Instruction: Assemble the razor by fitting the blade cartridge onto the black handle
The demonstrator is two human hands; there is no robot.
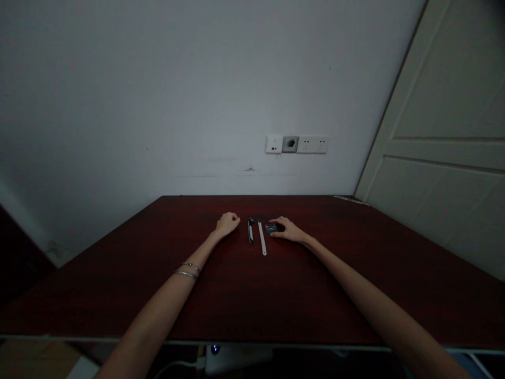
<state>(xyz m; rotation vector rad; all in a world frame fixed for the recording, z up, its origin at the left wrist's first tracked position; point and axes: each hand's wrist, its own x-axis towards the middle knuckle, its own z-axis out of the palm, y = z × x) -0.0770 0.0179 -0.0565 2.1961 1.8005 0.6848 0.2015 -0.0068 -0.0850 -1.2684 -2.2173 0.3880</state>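
My left hand [228, 224] rests on the dark red table with its fingers curled in and nothing visible in them. Just right of it lies a razor [251, 232] with a dark head at the far end and a black and white handle. A slim white strip [262, 239] with a small hole at its near end lies beside the razor, slightly slanted. My right hand [287, 230] has thumb and fingers around a small clear and green case [270, 229] on the table. The contents of the case are too small to make out.
The table [236, 300] meets a grey wall [197, 105] with sockets [298, 144] on it. A pale panelled door [442, 158] stands at the right. Below the front edge are a white device [236, 358] and a cable [177, 364].
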